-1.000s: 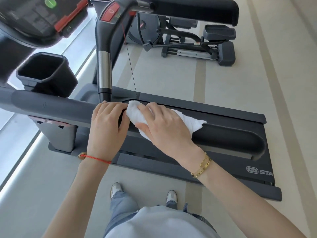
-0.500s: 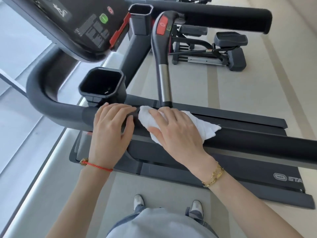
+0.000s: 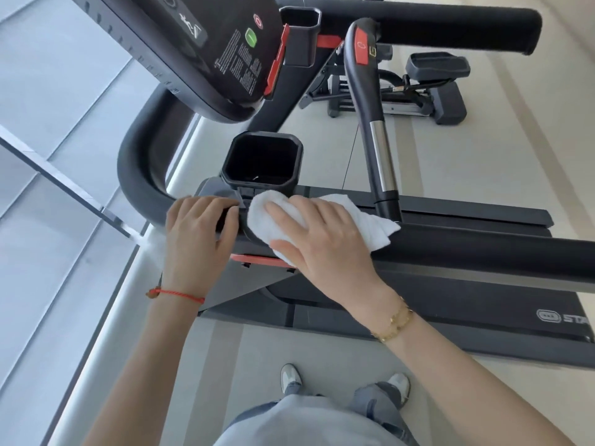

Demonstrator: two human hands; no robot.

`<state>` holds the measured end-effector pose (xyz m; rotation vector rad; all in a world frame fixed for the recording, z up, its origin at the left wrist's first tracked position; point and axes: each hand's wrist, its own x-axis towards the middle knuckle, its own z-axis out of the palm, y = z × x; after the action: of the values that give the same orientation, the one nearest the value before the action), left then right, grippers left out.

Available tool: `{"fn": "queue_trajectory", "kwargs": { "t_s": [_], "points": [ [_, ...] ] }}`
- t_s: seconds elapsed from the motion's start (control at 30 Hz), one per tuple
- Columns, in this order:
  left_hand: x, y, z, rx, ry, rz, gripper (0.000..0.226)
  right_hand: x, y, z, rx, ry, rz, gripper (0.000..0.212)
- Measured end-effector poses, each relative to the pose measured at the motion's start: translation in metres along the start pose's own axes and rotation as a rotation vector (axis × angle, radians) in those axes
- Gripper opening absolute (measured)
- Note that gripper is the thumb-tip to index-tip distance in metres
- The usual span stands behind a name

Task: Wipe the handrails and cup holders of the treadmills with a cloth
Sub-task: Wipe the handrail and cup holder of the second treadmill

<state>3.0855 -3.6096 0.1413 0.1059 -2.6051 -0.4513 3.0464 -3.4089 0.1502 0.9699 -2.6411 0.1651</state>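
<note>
I see the white cloth (image 3: 283, 220) wrapped over the near handrail (image 3: 467, 252), just below the near cup holder (image 3: 262, 160). My right hand (image 3: 325, 239) presses it down, fingers spread; my left hand (image 3: 193, 239) grips the rail beside it. Handrail wiping is underway; next, I judge, the cloth lifts into that holder.
</note>
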Motion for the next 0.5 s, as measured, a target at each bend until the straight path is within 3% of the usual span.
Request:
{"fn": "queue_trajectory", "kwargs": {
  "t_s": [0.17,0.3,0.5],
  "points": [
    [0.004,-0.002,0.001,-0.038,-0.009,0.024,0.028,-0.025,0.028,-0.004,0.003,0.067,0.081,0.05],
    [0.005,-0.001,0.006,-0.054,0.011,0.021,0.032,0.003,0.012,-0.002,0.02,0.063,0.203,0.054],
    [0.005,0.0,0.011,-0.055,0.021,0.0,0.032,0.006,-0.005,0.007,0.008,0.09,0.091,0.051]
  ]
}}
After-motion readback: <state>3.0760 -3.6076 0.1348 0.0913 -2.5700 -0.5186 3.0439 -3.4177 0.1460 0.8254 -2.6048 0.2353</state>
